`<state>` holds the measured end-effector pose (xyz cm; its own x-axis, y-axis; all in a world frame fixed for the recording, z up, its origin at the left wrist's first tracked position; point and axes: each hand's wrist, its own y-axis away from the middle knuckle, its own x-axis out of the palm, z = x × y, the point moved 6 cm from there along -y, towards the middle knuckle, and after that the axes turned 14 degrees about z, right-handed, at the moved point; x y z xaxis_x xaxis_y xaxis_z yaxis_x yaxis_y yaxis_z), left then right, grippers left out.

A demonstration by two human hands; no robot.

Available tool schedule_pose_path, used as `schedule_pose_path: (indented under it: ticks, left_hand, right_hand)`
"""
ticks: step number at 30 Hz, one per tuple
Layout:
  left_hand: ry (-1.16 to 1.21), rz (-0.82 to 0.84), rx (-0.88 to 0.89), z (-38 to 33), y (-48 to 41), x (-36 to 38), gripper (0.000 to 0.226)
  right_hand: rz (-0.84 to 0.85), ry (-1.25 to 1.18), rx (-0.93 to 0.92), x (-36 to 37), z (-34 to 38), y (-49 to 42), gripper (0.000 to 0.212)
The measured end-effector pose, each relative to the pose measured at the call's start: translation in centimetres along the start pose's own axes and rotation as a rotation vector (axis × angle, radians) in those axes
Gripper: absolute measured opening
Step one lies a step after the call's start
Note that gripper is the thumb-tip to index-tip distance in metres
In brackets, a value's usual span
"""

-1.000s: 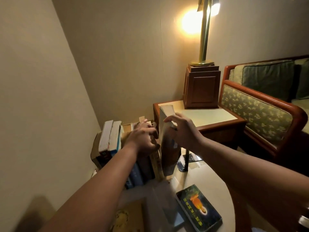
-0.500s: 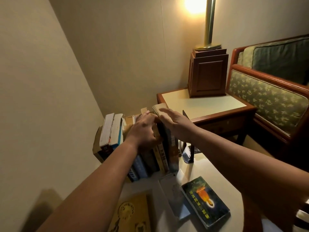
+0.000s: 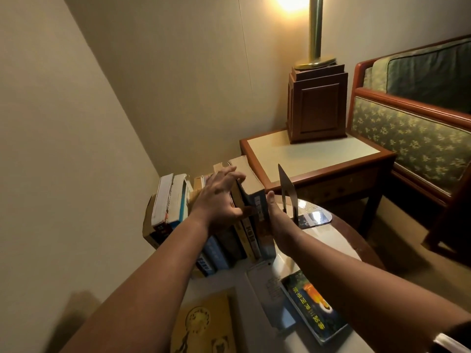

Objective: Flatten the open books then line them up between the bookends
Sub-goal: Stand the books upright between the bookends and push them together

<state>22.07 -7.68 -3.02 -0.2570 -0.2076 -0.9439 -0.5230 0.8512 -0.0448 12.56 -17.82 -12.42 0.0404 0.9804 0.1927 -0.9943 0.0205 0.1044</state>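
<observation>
Right hand (image 3: 274, 213) has dropped from the book tops to the outer book's (image 3: 252, 184) side and presses it with a flat palm. Left hand (image 3: 219, 197) clasps the upright row (image 3: 229, 242) at centre frame, fingers spread over the tops. Metal bookend (image 3: 287, 192) stands just right of the right hand. Green book (image 3: 313, 310) and yellow book (image 3: 204, 324) lie flat on the worktop (image 3: 328, 236), lower frame.

Lamplit corner: beige walls (image 3: 76, 128) met behind wooden furniture.
Beyond the grip and to its right stood a wooden side table (image 3: 316, 155) with a pale inset top, carrying a dark wooden lamp base (image 3: 317, 105) and a brass lamp pole (image 3: 315, 29); a warm glow (image 3: 290, 2) lit the wall high above. Farther right was a wood-framed sofa (image 3: 407, 141) in green patterned fabric with a dark green cushion (image 3: 430, 75). Beige floor (image 3: 407, 263) lay below it, and a round wood-rimmed table (image 3: 362, 243) curved just right of the grip.
</observation>
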Motion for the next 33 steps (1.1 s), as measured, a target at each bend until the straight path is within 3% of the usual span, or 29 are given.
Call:
schedule_pose_path:
  ticks: [6,11,16,20,24,29,33]
  left_hand:
    - [0.041,0.002,0.031,0.0,0.2,-0.1,0.076]
    - [0.032,0.000,0.029,0.3,-0.2,-0.1,0.078]
    - [-0.025,0.105,0.017,-0.1,-0.8,-0.4,0.089]
    - [-0.120,0.161,0.042,-1.8,-1.7,-1.2,0.087]
    - [-0.175,0.210,0.022,-2.0,-2.8,-0.5,0.093]
    - [-0.122,0.165,-0.020,-1.7,-2.7,-0.3,0.090]
    - [-0.119,0.151,-0.025,-1.7,-2.8,-0.3,0.093]
  right_hand:
    - [0.014,-0.114,-0.064,0.7,-1.3,-1.6,0.062]
    - [0.017,-0.052,-0.100,0.6,-1.2,-2.4,0.054]
    - [0.095,-0.040,-0.166,0.6,-1.8,-2.4,0.051]
    - [0.118,-0.019,-0.105,0.3,-2.1,-1.9,0.051]
    - [0.110,-0.004,-0.018,0.3,-0.8,-0.6,0.036]
    - [0.049,0.030,0.146,-2.2,-2.0,1.3,0.067]
    - [-0.056,0.128,0.061,-3.2,-2.8,5.3,0.036]
